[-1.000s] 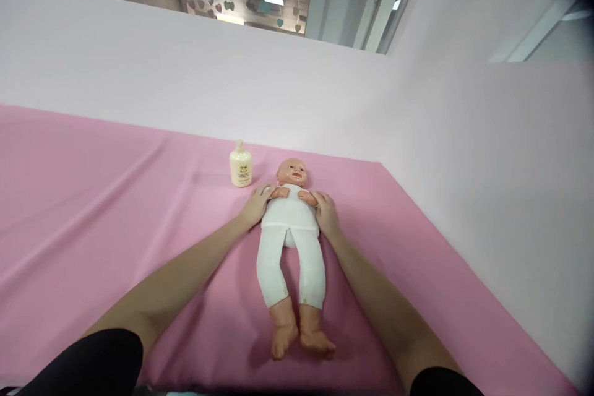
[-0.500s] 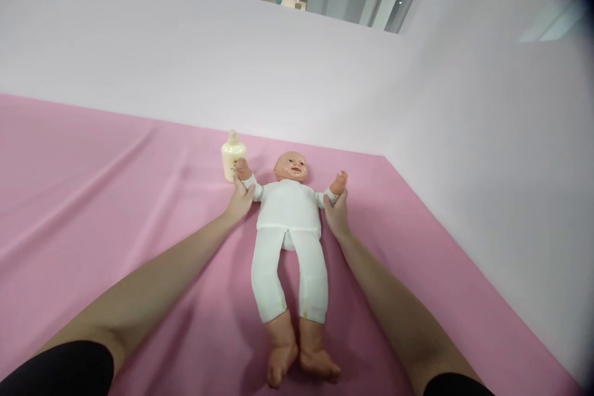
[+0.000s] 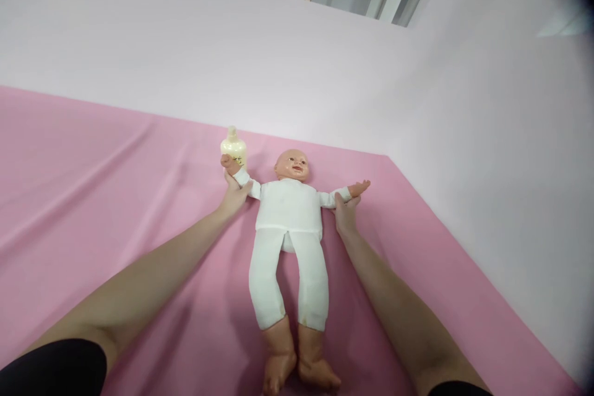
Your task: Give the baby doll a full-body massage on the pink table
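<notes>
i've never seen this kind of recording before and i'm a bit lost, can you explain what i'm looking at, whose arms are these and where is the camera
There is no robot here: the arms in short black sleeves belong to a person working with bare hands. All the pictures come from one camera worn on that person's head, looking forward and down, so you see what lies before them.

A doll in white clothes lies on its back on a pink cover, its feet towards the camera. A pale bottle stands near its head, partly hidden by one doll hand. Behind is a white wall.

The left hand and right hand each hold one of the doll's outspread arms.
</notes>
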### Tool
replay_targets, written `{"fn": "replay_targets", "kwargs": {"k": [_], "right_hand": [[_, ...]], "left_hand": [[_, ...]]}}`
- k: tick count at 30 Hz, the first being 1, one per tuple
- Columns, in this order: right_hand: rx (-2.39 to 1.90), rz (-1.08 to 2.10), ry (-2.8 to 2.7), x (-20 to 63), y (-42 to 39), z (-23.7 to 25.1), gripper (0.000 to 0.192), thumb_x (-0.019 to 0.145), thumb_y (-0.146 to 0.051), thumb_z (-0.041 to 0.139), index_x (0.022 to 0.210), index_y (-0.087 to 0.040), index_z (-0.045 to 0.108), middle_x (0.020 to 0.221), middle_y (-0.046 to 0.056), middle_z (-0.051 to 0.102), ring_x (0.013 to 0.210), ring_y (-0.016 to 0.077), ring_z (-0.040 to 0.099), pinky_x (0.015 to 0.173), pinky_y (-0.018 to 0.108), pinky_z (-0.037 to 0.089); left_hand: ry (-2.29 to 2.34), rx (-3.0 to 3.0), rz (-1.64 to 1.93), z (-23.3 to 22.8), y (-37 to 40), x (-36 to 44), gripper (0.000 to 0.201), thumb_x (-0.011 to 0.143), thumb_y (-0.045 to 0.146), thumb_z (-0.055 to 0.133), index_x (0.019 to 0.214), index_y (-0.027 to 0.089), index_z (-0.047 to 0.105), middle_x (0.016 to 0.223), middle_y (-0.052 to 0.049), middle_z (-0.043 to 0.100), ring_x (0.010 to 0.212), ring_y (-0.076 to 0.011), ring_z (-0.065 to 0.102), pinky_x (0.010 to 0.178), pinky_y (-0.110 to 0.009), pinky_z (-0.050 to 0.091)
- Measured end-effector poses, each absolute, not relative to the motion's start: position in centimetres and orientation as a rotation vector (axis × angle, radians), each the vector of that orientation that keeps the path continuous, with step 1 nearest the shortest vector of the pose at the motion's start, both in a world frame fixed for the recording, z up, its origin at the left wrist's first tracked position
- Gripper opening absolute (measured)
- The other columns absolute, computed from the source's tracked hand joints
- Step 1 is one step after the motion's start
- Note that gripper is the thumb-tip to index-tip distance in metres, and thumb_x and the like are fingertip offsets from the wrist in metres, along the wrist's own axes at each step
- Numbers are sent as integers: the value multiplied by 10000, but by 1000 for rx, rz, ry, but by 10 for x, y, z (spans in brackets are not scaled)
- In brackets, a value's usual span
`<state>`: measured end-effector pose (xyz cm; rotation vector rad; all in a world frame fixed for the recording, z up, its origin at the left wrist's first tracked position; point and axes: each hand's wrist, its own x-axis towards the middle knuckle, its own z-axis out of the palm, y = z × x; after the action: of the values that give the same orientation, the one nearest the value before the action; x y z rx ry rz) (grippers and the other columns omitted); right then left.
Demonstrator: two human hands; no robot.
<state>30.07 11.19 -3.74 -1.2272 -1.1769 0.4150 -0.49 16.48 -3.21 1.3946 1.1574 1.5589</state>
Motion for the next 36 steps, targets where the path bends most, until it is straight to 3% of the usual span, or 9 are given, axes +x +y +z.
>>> {"fn": "replay_targets", "kwargs": {"k": [3, 7, 10, 13, 16, 20, 24, 29, 36], "right_hand": [[-1209, 399, -1272, 294, 105, -29, 683, 809, -288, 486, 1414, -255, 170, 1485, 60, 236, 1355, 201, 270, 1108, 458, 256], [-1180, 348, -1532, 284, 100, -22, 492, 810, -158, 382, 1291, -244, 437, 1308, 54, 482, 1229, 186, 427, 1078, 424, 316], [-1210, 273, -1731, 281, 100, -24, 512, 756, -74, 352, 1182, -263, 565, 1192, 46, 531, 1167, 188, 457, 1058, 415, 344], [-1252, 243, -1799, 281, 101, -27, 542, 736, -48, 339, 1159, -269, 595, 1174, 54, 517, 1158, 193, 454, 1046, 416, 357], [-1243, 246, -1782, 280, 101, -27, 528, 748, -62, 353, 1195, -254, 557, 1197, 59, 522, 1170, 198, 448, 1061, 426, 338], [-1203, 327, -1580, 282, 101, -26, 520, 810, -177, 425, 1324, -232, 382, 1313, 76, 470, 1234, 200, 423, 1072, 438, 323], [-1216, 389, -1302, 292, 108, -31, 676, 812, -337, 494, 1405, -237, 185, 1403, 109, 365, 1275, 231, 394, 1045, 487, 347], [-1302, 688, -946, 304, 115, -36, 779, 824, -394, 444, 1433, -248, -18, 1387, 142, 372, 1145, 239, 535, 985, 489, 426], [-1279, 657, -961, 304, 113, -35, 801, 828, -393, 459, 1439, -300, -51, 1452, 105, 293, 1199, 240, 497, 974, 488, 440]], "left_hand": [[1106, 1661, 1504, -32, 161, -2, 684, 822, 215, 509, 1399, 277, 147, 1384, -84, 356, 1305, -219, 330, 1111, -422, 252], [1084, 2080, 1314, -32, 157, 2, 588, 827, 147, 424, 1395, 227, 294, 1357, -91, 395, 1285, -235, 342, 1111, -438, 227], [1126, 2301, 1137, -33, 155, 5, 546, 803, 82, 378, 1322, 238, 444, 1277, -86, 448, 1210, -236, 401, 1066, -440, 298], [1168, 2391, 1057, -33, 154, 7, 531, 815, 78, 351, 1295, 260, 486, 1236, -82, 462, 1166, -238, 425, 1028, -451, 337], [1158, 2361, 1079, -30, 150, 8, 549, 808, 83, 376, 1324, 258, 444, 1259, -82, 456, 1189, -243, 410, 1041, -447, 325], [1117, 2047, 1325, -22, 145, 7, 578, 823, 155, 440, 1381, 214, 301, 1312, -97, 443, 1236, -246, 391, 1076, -445, 292], [1099, 1549, 1617, -22, 150, 3, 618, 800, 184, 498, 1352, 255, 230, 1291, -84, 455, 1205, -211, 443, 1051, -404, 354], [1101, 1145, 1695, -39, 167, -4, 531, 795, 199, 500, 1246, 320, 247, 1322, -60, 422, 1213, -205, 458, 984, -411, 442], [1120, 1062, 1682, -42, 167, -5, 526, 830, 216, 484, 1267, 330, 213, 1354, -62, 394, 1244, -201, 434, 1019, -431, 411]]}}
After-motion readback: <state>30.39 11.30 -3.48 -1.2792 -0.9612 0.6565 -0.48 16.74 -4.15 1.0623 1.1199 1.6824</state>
